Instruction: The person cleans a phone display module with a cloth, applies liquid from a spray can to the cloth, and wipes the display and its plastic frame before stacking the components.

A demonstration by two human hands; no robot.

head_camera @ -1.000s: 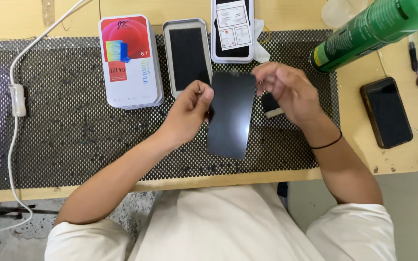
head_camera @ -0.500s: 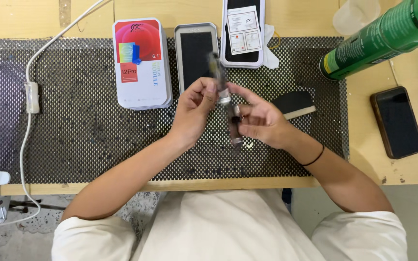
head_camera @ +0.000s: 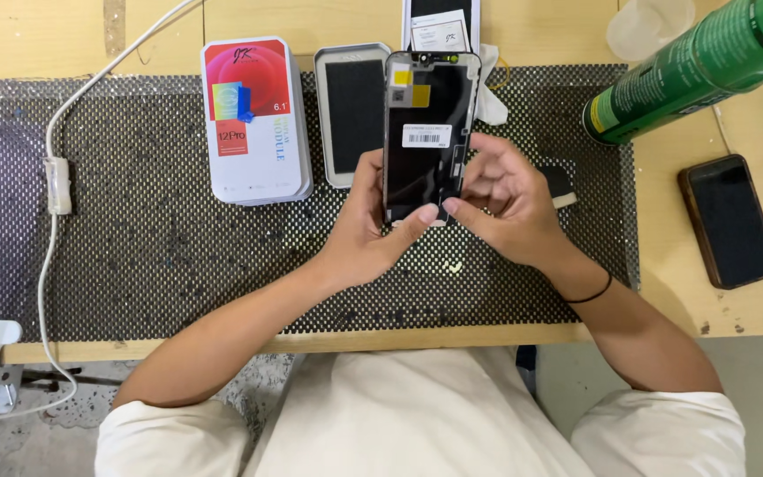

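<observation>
you've turned the phone screen panel [head_camera: 426,132] over since a moment ago: a second back its plain dark glass faced you, half a second back it was edge-on between your hands, and now its back side looks up at you, with a white label, a yellow patch and the thin flex parts showing. that reads as you having moved on from the front to checking the rear of the part. your left hand [head_camera: 373,230] is curled closed around the panel's lower left edge, thumb laid across the bottom corner and the other fingers hidden behind it, so the panel is held up off the mat, roughly flat to your view. your right hand [head_camera: 509,208] is half closed at the lower right edge, its fingertips [head_camera: 449,206] meeting your left thumb at the bottom corner; whether they pinch the edge or only rest on it i cannot tell. just beyond your left fingers lies a grey tray [head_camera: 351,115] with a dark insert, and beyond that to the left a white and red box [head_camera: 253,119]. past your right hand a green spray can [head_camera: 691,66] lies tilted, and a dark phone [head_camera: 728,221] rests well out to the right on the wooden table [head_camera: 752,314].
</observation>
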